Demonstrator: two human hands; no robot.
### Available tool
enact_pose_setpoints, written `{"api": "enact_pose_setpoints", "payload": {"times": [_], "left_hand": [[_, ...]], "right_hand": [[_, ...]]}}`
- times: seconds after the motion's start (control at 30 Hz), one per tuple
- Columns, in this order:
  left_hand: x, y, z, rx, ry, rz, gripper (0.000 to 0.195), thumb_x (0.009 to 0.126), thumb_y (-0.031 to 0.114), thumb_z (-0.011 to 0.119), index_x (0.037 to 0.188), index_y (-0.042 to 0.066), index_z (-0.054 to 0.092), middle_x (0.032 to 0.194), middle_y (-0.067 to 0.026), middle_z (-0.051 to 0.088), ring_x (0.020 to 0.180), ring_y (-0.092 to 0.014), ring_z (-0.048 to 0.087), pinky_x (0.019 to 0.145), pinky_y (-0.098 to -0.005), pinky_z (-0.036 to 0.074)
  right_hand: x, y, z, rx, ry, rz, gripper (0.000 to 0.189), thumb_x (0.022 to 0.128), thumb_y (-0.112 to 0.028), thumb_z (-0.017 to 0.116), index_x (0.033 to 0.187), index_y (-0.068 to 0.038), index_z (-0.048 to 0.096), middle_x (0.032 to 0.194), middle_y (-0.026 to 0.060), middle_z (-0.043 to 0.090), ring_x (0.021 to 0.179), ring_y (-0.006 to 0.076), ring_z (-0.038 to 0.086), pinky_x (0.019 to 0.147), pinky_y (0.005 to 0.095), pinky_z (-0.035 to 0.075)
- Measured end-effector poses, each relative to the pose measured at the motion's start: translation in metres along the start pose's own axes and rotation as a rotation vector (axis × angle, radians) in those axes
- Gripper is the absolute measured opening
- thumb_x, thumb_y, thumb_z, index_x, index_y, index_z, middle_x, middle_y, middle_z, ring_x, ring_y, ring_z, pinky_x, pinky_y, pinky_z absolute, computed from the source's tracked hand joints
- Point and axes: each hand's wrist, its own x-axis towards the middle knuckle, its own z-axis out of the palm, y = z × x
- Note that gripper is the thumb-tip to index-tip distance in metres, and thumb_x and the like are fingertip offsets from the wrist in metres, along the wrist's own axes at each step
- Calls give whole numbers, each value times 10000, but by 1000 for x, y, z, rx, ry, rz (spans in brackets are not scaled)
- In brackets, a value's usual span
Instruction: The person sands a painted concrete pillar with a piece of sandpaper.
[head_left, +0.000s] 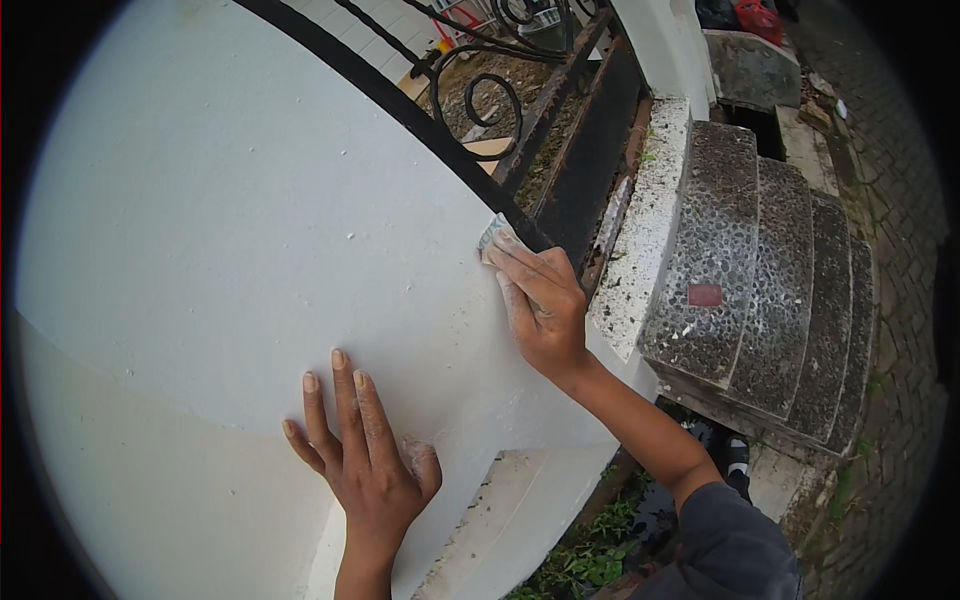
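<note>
A white wall (247, 225) dotted with small bumps fills the left and middle of the view. My left hand (367, 450) rests against it, fingers spread, holding nothing. In my right hand (544, 300) is a folded piece of sandpaper (493, 234) with print on its back, pressed to the wall's edge beside the black metal gate frame (420, 112). White dust coats the fingers of both hands. Which part of the sandpaper's grit meets the wall is hidden.
Right of the gate, pebbled steps (720, 255) descend, with a small reddish square (705, 295) lying on one. Below the wall are green plants (592, 551) and a dark ditch (660, 510). Stone paving (900, 315) runs along the right. A red plastic bag (759, 21) sits far back.
</note>
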Motion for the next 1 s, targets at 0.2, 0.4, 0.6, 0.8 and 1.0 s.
{"api": "enact_pose_setpoints", "payload": {"times": [0.2, 0.4, 0.6, 0.8, 1.0], "left_hand": [[0, 2, 1, 9, 4, 1, 707, 684, 207, 479, 1345, -28, 390, 1433, -209, 388, 1399, -396, 188, 1120, -543, -60], [-2, -1, 4, 40, 12, 11, 729, 658, 206, 499, 1342, -23, 394, 1435, -208, 386, 1399, -397, 188, 1121, -544, -59], [-1, 1, 2, 37, 2, 7, 753, 635, 197, 514, 1344, -26, 391, 1437, -204, 385, 1399, -396, 190, 1121, -546, -60], [1, 3, 3, 32, 14, 10, 765, 615, 179, 529, 1338, -34, 397, 1437, -204, 384, 1399, -399, 187, 1121, -544, -67], [-1, 2, 2, 34, 0, -2, 775, 610, 173, 536, 1343, -36, 393, 1436, -211, 384, 1401, -398, 181, 1121, -542, -75]], "right_hand": [[-10, -4, -4, 13, -235, -205, 275, 784, -20, 630, 1052, -40, 688, 1099, 59, 677, 761, 197, 509, 684, 300, 432], [-39, -37, -5, 117, -389, -298, 288, 771, -1, 621, 1052, -29, 677, 1133, 63, 666, 727, 206, 489, 678, 312, 418], [-22, -9, -8, -5, -166, -42, 280, 758, 4, 639, 1032, -29, 685, 1117, 76, 668, 741, 219, 503, 699, 304, 426], [-15, 16, -19, -67, -101, 4, 283, 744, 20, 646, 1022, -19, 688, 1121, 97, 664, 748, 235, 512, 693, 303, 437], [-47, -8, -15, 28, -316, -178, 265, 767, 43, 608, 1014, -11, 687, 1121, 106, 665, 748, 232, 520, 696, 306, 434]]}}
